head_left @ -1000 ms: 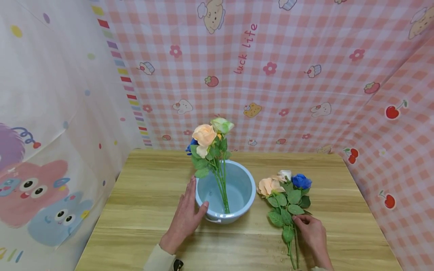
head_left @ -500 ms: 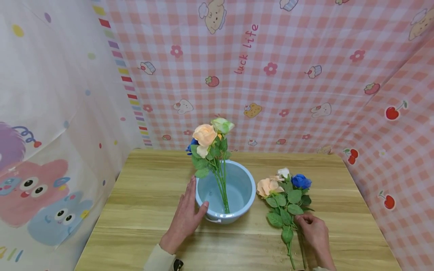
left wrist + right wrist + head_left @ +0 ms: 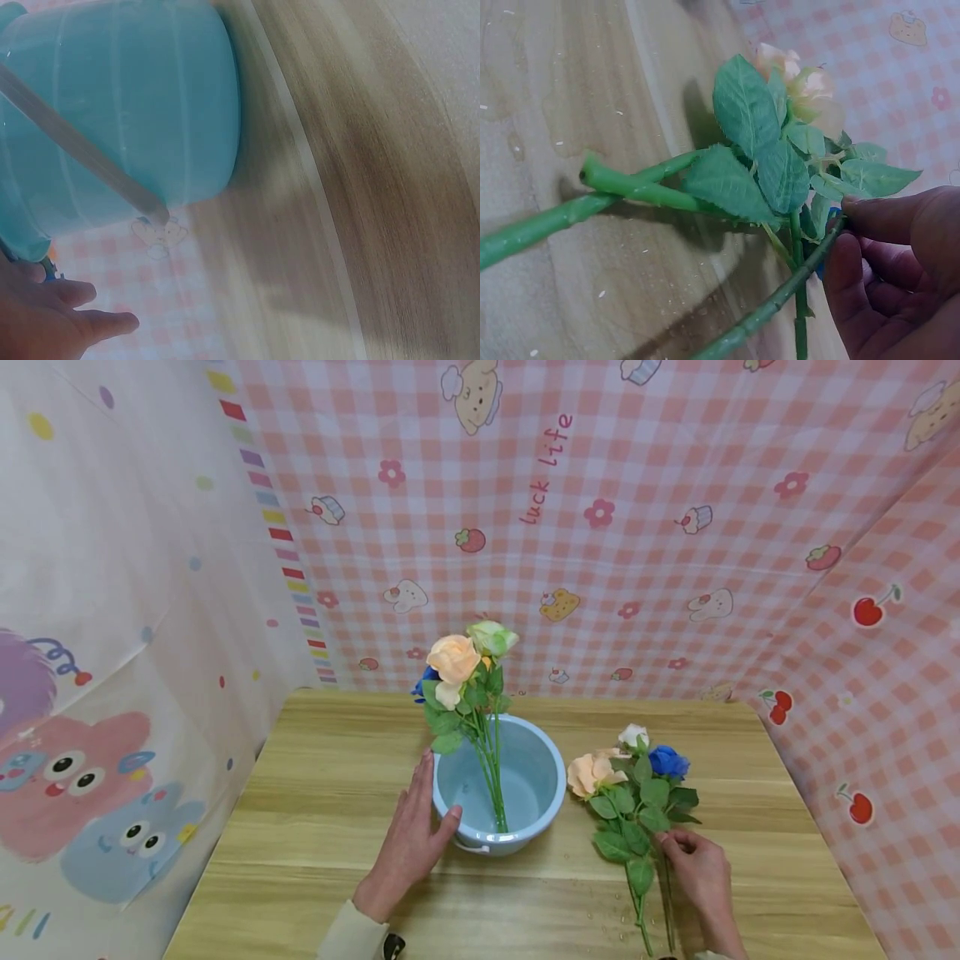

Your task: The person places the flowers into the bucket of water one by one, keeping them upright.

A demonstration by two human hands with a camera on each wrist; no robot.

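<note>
One stem (image 3: 772, 301) is pinched by the right hand (image 3: 699, 867), apparently for separating, with careful untangling needed, while the bucket (image 3: 560, 783) is touched by the straight-fingered left hand (image 3: 408, 839).

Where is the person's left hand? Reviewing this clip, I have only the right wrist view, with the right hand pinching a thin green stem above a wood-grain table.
Observer: In the head view, the left hand is at the left side of a round, light-blue, plastic-looking bucket.
Operator: Does that bucket hold anything?
Observer: Yes, a long-stemmed peach rose and a long-stemmed pale-green rose lean in it, among others.
</note>
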